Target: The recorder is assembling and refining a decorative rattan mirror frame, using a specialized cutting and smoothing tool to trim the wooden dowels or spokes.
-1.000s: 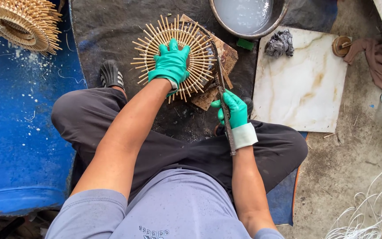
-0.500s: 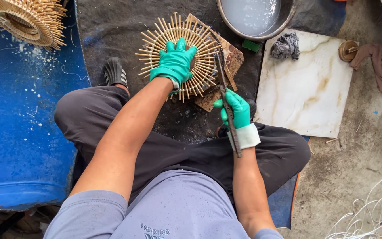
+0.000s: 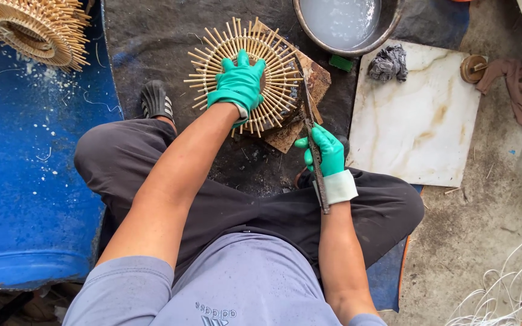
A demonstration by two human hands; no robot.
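Pressing flat on the round woven disc of pale bamboo sticks (image 3: 246, 75), the left hand (image 3: 238, 84) in a green glove spreads its fingers over the centre and pins it to a worn brown wooden block (image 3: 309, 90) on the dark ground mat (image 3: 152, 36). The right hand (image 3: 324, 154), also gloved green, is closed round the handle of a long dark metal blade (image 3: 308, 130), whose edge lies along the right rim of the disc, over the stick ends. To trim well, I judge, keep the palm firmly centred, fingers clear of the rim, and strike only where the block backs the sticks. A metal basin of cloudy water (image 3: 342, 24) sits beyond, a white marble slab (image 3: 418, 121) to the right.
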